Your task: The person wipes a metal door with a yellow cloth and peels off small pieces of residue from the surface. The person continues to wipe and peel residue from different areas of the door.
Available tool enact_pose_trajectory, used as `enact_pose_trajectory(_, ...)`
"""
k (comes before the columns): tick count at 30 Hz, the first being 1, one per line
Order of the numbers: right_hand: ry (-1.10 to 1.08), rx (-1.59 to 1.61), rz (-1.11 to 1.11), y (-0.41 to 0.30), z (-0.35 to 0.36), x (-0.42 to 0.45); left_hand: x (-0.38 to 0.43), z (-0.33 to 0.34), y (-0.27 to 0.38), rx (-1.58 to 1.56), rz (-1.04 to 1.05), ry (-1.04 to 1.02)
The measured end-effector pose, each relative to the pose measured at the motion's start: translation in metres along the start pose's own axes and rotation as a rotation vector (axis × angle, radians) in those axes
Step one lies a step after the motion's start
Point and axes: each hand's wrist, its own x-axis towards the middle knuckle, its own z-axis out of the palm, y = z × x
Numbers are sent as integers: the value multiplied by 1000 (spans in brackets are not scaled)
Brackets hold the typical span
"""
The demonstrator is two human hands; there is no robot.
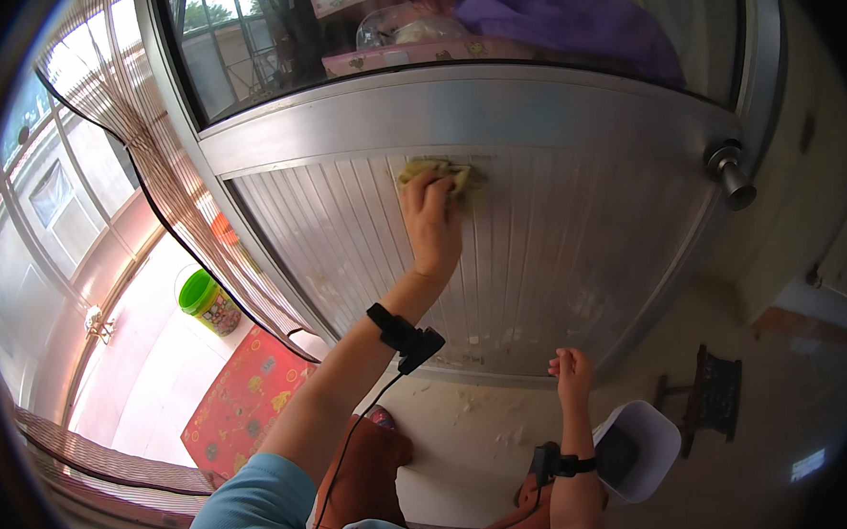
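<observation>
My left hand [431, 225] presses a crumpled yellow-green cloth [439, 175] against the ribbed lower panel [539, 249] of a metal-framed door, just under its middle rail. My right hand [572, 369] hangs lower down in front of the panel's bottom right part, fingers loosely curled, with nothing seen in it. Both wrists wear black straps with cabled devices. The door's glass pane [248, 47] lies above the rail, and a round metal door knob [731, 173] juts out at the right.
A white bin [640, 448] stands beside my right forearm, with a small dark stool [715, 395] behind it. At the left hang a striped mesh curtain [174, 215], a green bucket [209, 303] and a red patterned mat [251, 399]. Pale debris lies on the floor below the door.
</observation>
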Motion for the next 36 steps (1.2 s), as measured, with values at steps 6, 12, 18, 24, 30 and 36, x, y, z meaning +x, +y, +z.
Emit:
enact_pose_trajectory(6,9,40,6,4,6,1,5,10,10,4,292,-111)
enact_pose_trajectory(12,-25,-79,0,0,5,-2,33,-14,-2,84,729,-402)
enact_pose_trajectory(18,27,-49,-28,0,-5,-3,58,-72,-66,273,741,-471)
enact_pose_trajectory(24,22,5,-15,-9,-4,-6,30,-116,-133,443,203,-256)
enact_pose_trajectory(30,45,8,3,-14,-3,-1,2,-22,-31,128,-94,-79)
enact_pose_trajectory(36,20,17,-15,-6,0,0,-9,16,9,136,-69,-2)
